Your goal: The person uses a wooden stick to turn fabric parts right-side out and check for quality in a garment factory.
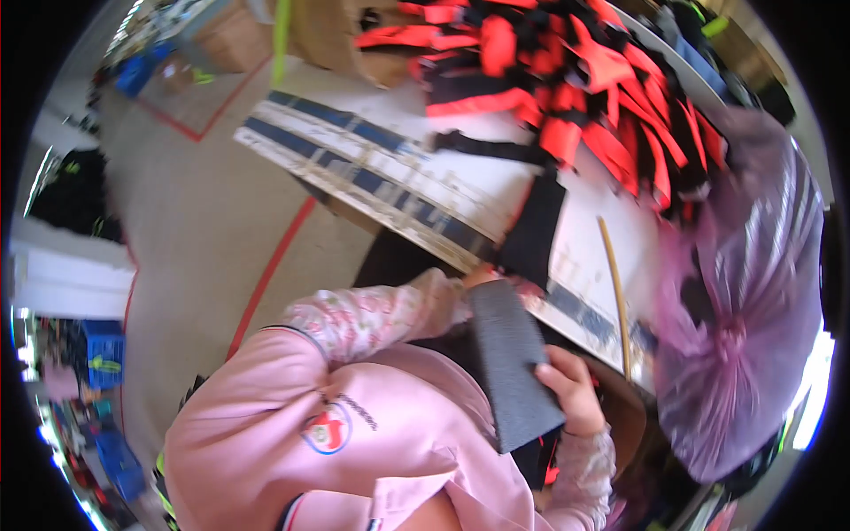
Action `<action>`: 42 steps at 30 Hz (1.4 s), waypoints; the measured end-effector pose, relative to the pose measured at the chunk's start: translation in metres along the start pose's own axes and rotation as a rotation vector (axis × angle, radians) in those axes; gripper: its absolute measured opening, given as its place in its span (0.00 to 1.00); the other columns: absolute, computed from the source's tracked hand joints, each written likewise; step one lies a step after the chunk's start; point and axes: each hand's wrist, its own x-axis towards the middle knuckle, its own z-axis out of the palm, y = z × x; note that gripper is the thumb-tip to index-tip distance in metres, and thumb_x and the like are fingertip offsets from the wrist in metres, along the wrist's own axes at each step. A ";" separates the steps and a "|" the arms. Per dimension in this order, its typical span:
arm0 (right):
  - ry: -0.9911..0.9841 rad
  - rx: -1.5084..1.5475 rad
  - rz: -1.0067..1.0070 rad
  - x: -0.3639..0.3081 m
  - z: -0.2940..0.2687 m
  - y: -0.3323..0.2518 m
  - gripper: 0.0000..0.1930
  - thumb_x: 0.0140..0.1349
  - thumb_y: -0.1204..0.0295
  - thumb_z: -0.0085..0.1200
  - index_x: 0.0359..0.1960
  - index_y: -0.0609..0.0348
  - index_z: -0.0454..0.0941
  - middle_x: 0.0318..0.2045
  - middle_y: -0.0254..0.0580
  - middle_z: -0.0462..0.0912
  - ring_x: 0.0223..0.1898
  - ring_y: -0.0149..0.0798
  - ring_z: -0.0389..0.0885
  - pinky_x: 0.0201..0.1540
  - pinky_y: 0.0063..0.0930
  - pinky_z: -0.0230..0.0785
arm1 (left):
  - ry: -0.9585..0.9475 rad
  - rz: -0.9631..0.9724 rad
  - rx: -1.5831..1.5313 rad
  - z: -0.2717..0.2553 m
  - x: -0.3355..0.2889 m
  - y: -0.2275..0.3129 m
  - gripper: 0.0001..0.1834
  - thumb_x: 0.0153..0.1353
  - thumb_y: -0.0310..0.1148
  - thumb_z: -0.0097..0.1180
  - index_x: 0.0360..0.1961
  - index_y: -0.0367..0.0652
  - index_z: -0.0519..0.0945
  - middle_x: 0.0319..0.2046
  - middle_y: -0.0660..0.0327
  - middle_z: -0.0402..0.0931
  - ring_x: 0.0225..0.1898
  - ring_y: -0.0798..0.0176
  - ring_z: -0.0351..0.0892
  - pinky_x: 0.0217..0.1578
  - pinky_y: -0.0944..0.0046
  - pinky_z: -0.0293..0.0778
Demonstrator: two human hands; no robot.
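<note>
A flat, dark grey rectangular piece (pixel 513 367), apparently ribbed fabric, is held up in front of my chest at the table's near edge. My right hand (pixel 571 389) is closed on its right side, the thumb lying over the face and the fingers out of sight behind it. At its upper end is my left hand (pixel 482 276), mostly covered by the piece, so its fingers do not show. Just beyond my left hand, a wide black strip (pixel 536 221) lies on the white table (pixel 589 252) and reaches the near edge.
Orange-and-black fabric pieces (pixel 584 80) are heaped on the table's far side. A thin wooden stick (pixel 613 292) lies right of the black strip. A knotted translucent purple bag (pixel 753 327) bulges at the right. Red lines (pixel 273 274) mark the floor at left, with blue bins (pixel 104 352) beyond.
</note>
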 end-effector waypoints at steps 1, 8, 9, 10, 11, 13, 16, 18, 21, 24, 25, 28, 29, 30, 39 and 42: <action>-0.002 0.052 0.066 -0.002 0.010 0.002 0.14 0.59 0.69 0.51 0.44 0.65 0.74 0.34 0.30 0.78 0.36 0.23 0.73 0.41 0.17 0.64 | 0.009 -0.051 0.034 0.003 -0.007 0.014 0.19 0.65 0.43 0.45 0.47 0.40 0.75 0.34 0.55 0.80 0.29 0.63 0.81 0.29 0.63 0.78; 0.188 0.291 0.029 -0.010 0.014 0.035 0.13 0.63 0.66 0.50 0.42 0.64 0.75 0.32 0.30 0.79 0.32 0.21 0.75 0.37 0.16 0.66 | 0.113 0.127 -0.097 -0.005 0.009 -0.014 0.14 0.64 0.37 0.48 0.46 0.40 0.76 0.37 0.55 0.80 0.36 0.63 0.80 0.39 0.66 0.75; 0.216 0.298 -0.003 -0.009 0.012 0.040 0.13 0.63 0.66 0.50 0.41 0.64 0.75 0.32 0.30 0.79 0.32 0.21 0.75 0.36 0.16 0.66 | 0.110 0.123 -0.097 0.003 0.008 -0.013 0.14 0.64 0.37 0.48 0.46 0.40 0.76 0.37 0.55 0.80 0.36 0.63 0.80 0.39 0.66 0.75; 0.240 0.305 -0.035 -0.008 0.012 0.041 0.13 0.63 0.66 0.49 0.41 0.64 0.75 0.31 0.30 0.79 0.31 0.21 0.75 0.36 0.16 0.66 | 0.138 0.161 -0.075 0.015 0.003 -0.005 0.12 0.64 0.35 0.47 0.44 0.42 0.77 0.36 0.58 0.80 0.33 0.67 0.80 0.34 0.69 0.74; 0.265 0.362 -0.025 -0.006 0.014 0.039 0.12 0.63 0.66 0.50 0.40 0.63 0.75 0.31 0.30 0.79 0.31 0.21 0.75 0.36 0.16 0.66 | 0.167 0.200 -0.054 0.022 0.000 -0.002 0.11 0.64 0.32 0.45 0.42 0.43 0.79 0.35 0.60 0.80 0.30 0.71 0.79 0.28 0.72 0.72; 0.292 0.414 -0.023 0.003 0.014 0.041 0.13 0.62 0.67 0.50 0.42 0.64 0.75 0.32 0.32 0.79 0.32 0.23 0.76 0.36 0.17 0.67 | 0.159 0.225 0.065 0.019 0.001 -0.009 0.11 0.63 0.31 0.46 0.42 0.43 0.78 0.36 0.61 0.80 0.32 0.71 0.79 0.31 0.71 0.73; 0.385 0.483 -0.039 0.022 0.018 0.036 0.11 0.62 0.69 0.50 0.42 0.64 0.74 0.32 0.34 0.79 0.32 0.25 0.77 0.36 0.17 0.68 | 0.110 0.383 0.308 0.023 0.000 -0.020 0.11 0.62 0.29 0.47 0.43 0.42 0.77 0.38 0.61 0.79 0.37 0.70 0.77 0.37 0.70 0.73; 0.494 0.593 -0.092 0.040 0.013 0.038 0.08 0.61 0.71 0.51 0.38 0.63 0.73 0.30 0.34 0.78 0.31 0.25 0.77 0.36 0.18 0.68 | 0.069 0.519 0.431 0.030 -0.001 -0.026 0.11 0.61 0.29 0.48 0.43 0.41 0.77 0.39 0.61 0.78 0.40 0.69 0.76 0.39 0.69 0.73; 0.609 0.424 -0.145 0.048 0.011 0.032 0.07 0.62 0.71 0.52 0.36 0.60 0.72 0.26 0.32 0.75 0.27 0.24 0.73 0.32 0.16 0.66 | 0.009 0.382 -0.017 0.034 -0.003 -0.022 0.12 0.63 0.32 0.45 0.43 0.40 0.77 0.40 0.60 0.78 0.42 0.67 0.76 0.42 0.67 0.72; 0.748 -0.332 -0.461 0.029 0.011 0.022 0.10 0.59 0.77 0.50 0.42 0.62 0.70 0.30 0.39 0.75 0.29 0.29 0.73 0.34 0.20 0.68 | -0.279 0.377 -0.263 0.025 -0.008 -0.007 0.17 0.63 0.35 0.46 0.50 0.36 0.72 0.46 0.59 0.75 0.46 0.64 0.75 0.49 0.64 0.71; 0.685 -0.633 -0.624 0.015 0.020 0.006 0.15 0.55 0.80 0.50 0.46 0.61 0.70 0.36 0.44 0.74 0.37 0.35 0.74 0.41 0.26 0.68 | -0.223 0.355 -0.263 0.022 -0.005 -0.008 0.17 0.64 0.35 0.45 0.49 0.36 0.72 0.46 0.59 0.75 0.45 0.64 0.75 0.49 0.65 0.71; 0.431 -1.214 -0.612 -0.004 0.066 -0.018 0.27 0.47 0.81 0.49 0.54 0.60 0.68 0.53 0.54 0.68 0.59 0.52 0.63 0.61 0.43 0.55 | -0.093 0.264 -0.267 0.014 0.002 -0.017 0.17 0.65 0.37 0.42 0.48 0.37 0.73 0.45 0.59 0.76 0.44 0.65 0.76 0.48 0.65 0.71; 0.419 -1.348 -0.547 0.004 0.072 -0.005 0.27 0.50 0.79 0.47 0.57 0.61 0.65 0.57 0.53 0.65 0.62 0.53 0.59 0.64 0.46 0.48 | -0.052 0.224 -0.261 0.012 0.005 -0.020 0.17 0.65 0.37 0.41 0.48 0.37 0.73 0.44 0.59 0.76 0.44 0.65 0.76 0.48 0.65 0.71; 0.482 -1.399 -0.562 0.016 0.073 0.010 0.29 0.48 0.81 0.45 0.57 0.65 0.63 0.58 0.56 0.64 0.62 0.53 0.59 0.65 0.44 0.48 | -0.010 0.189 -0.258 0.011 0.009 -0.024 0.18 0.65 0.37 0.40 0.48 0.37 0.74 0.44 0.59 0.76 0.43 0.65 0.76 0.48 0.65 0.71; 0.587 -1.421 -0.505 0.077 0.046 0.013 0.14 0.50 0.80 0.44 0.40 0.70 0.70 0.36 0.52 0.75 0.41 0.52 0.73 0.45 0.40 0.67 | 0.095 0.451 0.215 0.042 -0.018 -0.010 0.16 0.63 0.28 0.40 0.52 0.40 0.70 0.49 0.58 0.72 0.54 0.66 0.69 0.56 0.64 0.64; 0.515 -1.547 -0.290 0.099 0.029 0.021 0.08 0.48 0.78 0.47 0.30 0.66 0.76 0.28 0.51 0.76 0.33 0.52 0.76 0.37 0.40 0.69 | 0.184 0.563 0.641 0.032 -0.006 -0.025 0.15 0.58 0.20 0.41 0.47 0.38 0.73 0.41 0.55 0.75 0.46 0.64 0.73 0.47 0.63 0.70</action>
